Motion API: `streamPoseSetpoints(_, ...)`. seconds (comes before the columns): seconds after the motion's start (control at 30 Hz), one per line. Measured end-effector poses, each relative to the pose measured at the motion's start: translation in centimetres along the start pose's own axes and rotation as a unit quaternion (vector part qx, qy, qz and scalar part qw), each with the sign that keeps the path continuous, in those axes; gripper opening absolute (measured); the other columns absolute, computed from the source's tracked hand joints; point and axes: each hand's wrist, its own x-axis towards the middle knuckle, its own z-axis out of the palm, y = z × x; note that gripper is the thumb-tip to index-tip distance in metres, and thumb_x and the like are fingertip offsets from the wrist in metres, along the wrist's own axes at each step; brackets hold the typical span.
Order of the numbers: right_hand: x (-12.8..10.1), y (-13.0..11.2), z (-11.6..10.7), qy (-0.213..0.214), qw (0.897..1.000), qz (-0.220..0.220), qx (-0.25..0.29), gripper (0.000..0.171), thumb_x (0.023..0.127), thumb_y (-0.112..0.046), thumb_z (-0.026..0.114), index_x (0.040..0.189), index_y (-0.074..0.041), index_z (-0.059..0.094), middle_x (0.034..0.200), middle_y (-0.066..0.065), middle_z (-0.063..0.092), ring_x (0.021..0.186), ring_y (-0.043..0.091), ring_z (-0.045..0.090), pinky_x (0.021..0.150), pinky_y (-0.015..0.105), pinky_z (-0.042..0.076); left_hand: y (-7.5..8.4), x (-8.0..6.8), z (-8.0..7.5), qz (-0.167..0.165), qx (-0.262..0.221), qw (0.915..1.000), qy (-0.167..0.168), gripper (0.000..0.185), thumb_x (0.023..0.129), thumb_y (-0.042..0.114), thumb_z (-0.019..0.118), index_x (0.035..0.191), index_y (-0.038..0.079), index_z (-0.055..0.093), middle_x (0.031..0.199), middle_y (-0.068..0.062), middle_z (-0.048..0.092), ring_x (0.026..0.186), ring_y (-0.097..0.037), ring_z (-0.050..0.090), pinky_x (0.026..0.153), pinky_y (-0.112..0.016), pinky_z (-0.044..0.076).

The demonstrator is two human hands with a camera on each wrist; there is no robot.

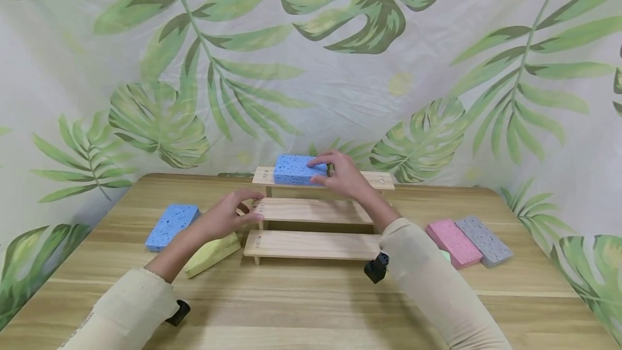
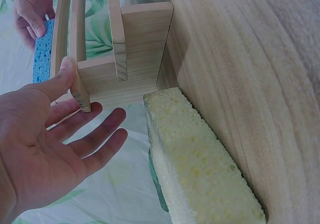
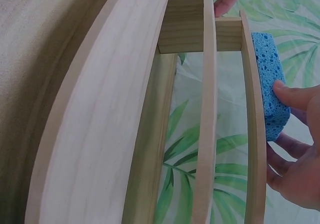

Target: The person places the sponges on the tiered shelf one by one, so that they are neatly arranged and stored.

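We are finding no brand, label or writing that can be read on anything here. We are counting five sponges: two blue, one yellow, one pink and one grey. There is one three-tier wooden shelf (image 1: 311, 212) standing on the wooden table (image 1: 311, 307).

Our right hand (image 1: 340, 174) is resting on the blue sponge (image 1: 296, 170) lying on the top tier, with its fingertips curling over the sponge's right end and the thumb pressing on its near side, as the right wrist view is showing. The sponge is sitting just left of those fingers.

Our left hand (image 1: 228, 217) is hovering at the left end of the middle tier, fingers spread wide and relaxed and holding nothing; the thumb is touching the tier's end in the left wrist view. The yellow sponge (image 1: 211, 253) is lying just below these fingers, and the second blue sponge (image 1: 170, 224) is lying just beyond their left.

The pink sponge (image 1: 452, 242) and the grey sponge (image 1: 483, 241) are lying side by side, touching, well right of the right forearm.
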Motion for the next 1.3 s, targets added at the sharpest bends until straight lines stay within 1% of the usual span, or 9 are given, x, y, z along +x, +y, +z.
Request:
streamPoseSetpoints(0.2,-0.1,-0.1,0.0,-0.004,1.0,0.011,0.005,0.031,0.094,-0.015,0.078,0.125,-0.008,0.075,0.143,0.017,0.058,0.133,0.034,0.052,0.112,0.052,0.042,0.0,-0.1,0.0,0.001,-0.001,1.0,0.0,0.048,0.101,0.015,0.07,0.137,-0.014,0.056,0.136,-0.033,0.058,0.101,-0.04,0.068,0.078,-0.041,0.06)
streamPoseSetpoints(0.3,-0.1,-0.2,-0.1,-0.011,1.0,0.014,0.01,0.032,0.095,-0.015,0.078,0.126,-0.008,0.075,0.146,0.017,0.056,0.136,0.035,0.05,0.114,0.052,0.041,0.0,-0.1,0.0,0.002,0.0,1.0,0.001,0.048,0.101,0.016,0.07,0.137,-0.013,0.057,0.135,-0.033,0.058,0.101,-0.04,0.068,0.079,-0.042,0.06)
streamPoseSetpoints(0.5,-0.5,0.3,-0.8,-0.022,0.998,0.013,0.052,0.041,0.094,-0.014,0.078,0.133,-0.005,0.07,0.154,0.02,0.048,0.142,0.037,0.043,0.112,0.054,0.044,0.1,-0.1,0.0,-0.001,-0.001,1.0,0.002,0.048,0.1,0.015,0.071,0.137,-0.013,0.057,0.136,-0.033,0.058,0.101,-0.04,0.068,0.079,-0.042,0.06)
streamPoseSetpoints(0.57,-0.8,0.5,-1.3,-0.019,0.998,0.009,0.061,0.043,0.093,-0.013,0.078,0.134,-0.004,0.068,0.154,0.019,0.048,0.143,0.037,0.043,0.111,0.055,0.045,0.2,-0.1,0.0,0.0,-0.001,1.0,0.001,0.048,0.101,0.015,0.071,0.137,-0.013,0.057,0.136,-0.033,0.058,0.101,-0.04,0.068,0.079,-0.042,0.06)
streamPoseSetpoints(0.73,-2.2,1.3,-2.5,0.0,0.999,-0.003,0.052,0.041,0.094,-0.015,0.077,0.133,-0.003,0.069,0.148,0.017,0.055,0.139,0.039,0.048,0.106,0.057,0.048,0.3,-0.2,0.0,0.002,-0.001,1.0,0.002,0.048,0.101,0.015,0.07,0.137,-0.013,0.057,0.135,-0.033,0.058,0.101,-0.04,0.068,0.079,-0.042,0.06)
streamPoseSetpoints(0.87,-3.5,2.2,-3.2,0.016,0.999,-0.01,0.045,0.038,0.095,-0.013,0.076,0.132,-0.002,0.069,0.146,0.019,0.057,0.136,0.04,0.05,0.103,0.059,0.051,0.2,-0.3,0.0,0.003,0.0,1.0,0.002,0.048,0.101,0.015,0.07,0.136,-0.014,0.057,0.135,-0.033,0.058,0.101,-0.039,0.068,0.08,-0.043,0.06)
streamPoseSetpoints(1.07,-5.6,3.6,-4.2,0.053,0.997,-0.031,0.043,0.035,0.094,-0.009,0.077,0.127,-0.001,0.071,0.137,0.018,0.064,0.128,0.039,0.057,0.095,0.059,0.055,0.2,-0.3,0.0,0.007,0.004,1.0,0.003,0.048,0.101,0.015,0.07,0.137,-0.014,0.056,0.135,-0.033,0.059,0.101,-0.039,0.068,0.08,-0.044,0.06)
streamPoseSetpoints(1.2,-7.1,4.3,-5.1,0.061,0.997,-0.014,0.05,0.035,0.095,-0.01,0.076,0.128,0.0,0.071,0.138,0.019,0.063,0.13,0.039,0.056,0.096,0.06,0.053,0.2,-0.3,0.0,0.005,0.003,1.0,0.003,0.049,0.101,0.016,0.07,0.137,-0.014,0.056,0.135,-0.033,0.058,0.101,-0.039,0.067,0.079,-0.043,0.06)
streamPoseSetpoints(1.3,-8.2,4.8,-6.0,0.068,0.997,-0.001,0.043,0.036,0.095,-0.009,0.077,0.128,0.002,0.07,0.138,0.021,0.062,0.13,0.041,0.055,0.098,0.06,0.053,0.2,-0.3,-0.1,0.004,0.001,1.0,0.003,0.049,0.101,0.016,0.07,0.137,-0.013,0.056,0.136,-0.033,0.058,0.101,-0.039,0.067,0.079,-0.043,0.06)
